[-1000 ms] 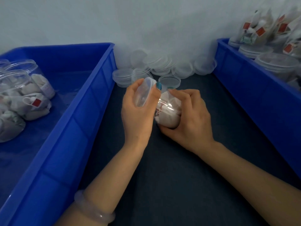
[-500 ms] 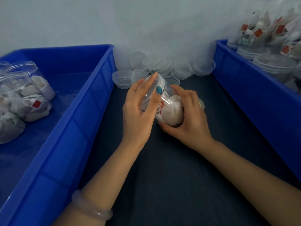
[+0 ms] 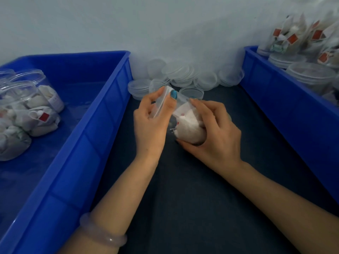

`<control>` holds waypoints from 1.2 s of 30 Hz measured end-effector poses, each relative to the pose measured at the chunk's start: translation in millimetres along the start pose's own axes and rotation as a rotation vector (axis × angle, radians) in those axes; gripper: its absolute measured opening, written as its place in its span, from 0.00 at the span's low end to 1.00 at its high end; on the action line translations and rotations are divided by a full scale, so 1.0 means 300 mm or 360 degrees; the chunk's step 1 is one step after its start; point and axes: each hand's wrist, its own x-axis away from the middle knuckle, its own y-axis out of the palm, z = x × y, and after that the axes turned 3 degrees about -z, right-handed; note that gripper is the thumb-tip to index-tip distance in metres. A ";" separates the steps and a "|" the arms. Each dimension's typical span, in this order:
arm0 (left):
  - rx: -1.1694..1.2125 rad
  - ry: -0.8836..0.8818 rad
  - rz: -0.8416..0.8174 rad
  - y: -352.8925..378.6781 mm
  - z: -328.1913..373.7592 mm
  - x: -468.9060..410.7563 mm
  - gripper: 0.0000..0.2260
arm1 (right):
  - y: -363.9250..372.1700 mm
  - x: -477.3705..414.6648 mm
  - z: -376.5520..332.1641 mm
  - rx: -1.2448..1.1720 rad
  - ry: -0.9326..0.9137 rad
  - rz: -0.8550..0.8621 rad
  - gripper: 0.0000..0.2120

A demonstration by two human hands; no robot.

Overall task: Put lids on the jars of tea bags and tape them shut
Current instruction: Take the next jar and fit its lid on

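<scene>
"Hands first: what does each one have?"

"The left hand (image 3: 152,123) pinches a clear lid (image 3: 162,101) between thumb and fingers, lid tipped up on its edge. The right hand (image 3: 216,136) is wrapped round a clear jar (image 3: 189,129) of white tea bags, fingers curled over the top and thumb underneath."

"Where is that jar?"

"Middle of the dark table (image 3: 201,198), tilted over with its mouth aimed at about ten o'clock, straight at the lid. The lid is just at the mouth. I cannot tell whether it touches the rim, or whether the jar rests on the table."

"And round about?"

"At twelve o'clock from the jar, a pile of spare lids (image 3: 183,74) lies against the wall. At nine o'clock stands a blue crate (image 3: 102,125) with jars of tea bags (image 3: 33,110) lying on their sides at its far left. At three o'clock is a second blue crate (image 3: 275,99), holding more jars (image 3: 310,76) with tea bags heaped above them."

"Anything on the arms?"

"A pale bracelet (image 3: 102,233) on the left forearm, at seven o'clock."
</scene>
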 end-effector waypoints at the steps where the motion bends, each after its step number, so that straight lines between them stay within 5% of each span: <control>1: 0.0012 -0.0046 0.0033 0.000 0.000 0.000 0.20 | 0.004 0.001 -0.002 0.0041 -0.0039 0.0061 0.38; 8: 0.0135 -0.0123 -0.0045 0.001 0.010 0.009 0.18 | -0.006 -0.006 0.014 -0.0170 0.0002 -0.0014 0.38; 13: 0.0190 -0.0062 -0.0239 -0.013 0.026 -0.002 0.16 | -0.007 -0.027 0.054 -0.1317 0.0451 -0.0377 0.32; 17: 0.0358 -0.0064 -0.0208 -0.011 0.016 0.005 0.31 | -0.017 -0.043 0.072 -0.2048 0.0933 -0.0792 0.39; 20: 0.0469 -0.0141 -0.0188 -0.002 -0.003 0.012 0.36 | -0.010 -0.042 0.056 -0.1902 0.0904 -0.0650 0.36; 22: 0.0491 -0.0178 -0.0158 0.002 -0.017 0.015 0.35 | -0.002 -0.034 0.031 -0.1438 0.0721 -0.0413 0.31; 25: 0.0455 -0.0275 -0.0110 0.009 -0.020 0.014 0.36 | 0.005 -0.016 0.025 -0.0599 0.0434 -0.0138 0.39; 29: 0.0351 -0.0294 -0.0089 0.017 -0.022 0.016 0.46 | -0.003 -0.014 0.026 -0.0235 0.0127 -0.0027 0.41; 32: 0.0364 -0.0297 -0.0021 0.011 -0.026 0.011 0.45 | -0.004 -0.011 0.021 -0.0348 0.0101 -0.0087 0.40; 36: 0.0479 -0.0286 0.0001 -0.001 -0.026 -0.001 0.40 | -0.014 -0.035 0.018 -0.1590 0.0636 -0.0622 0.29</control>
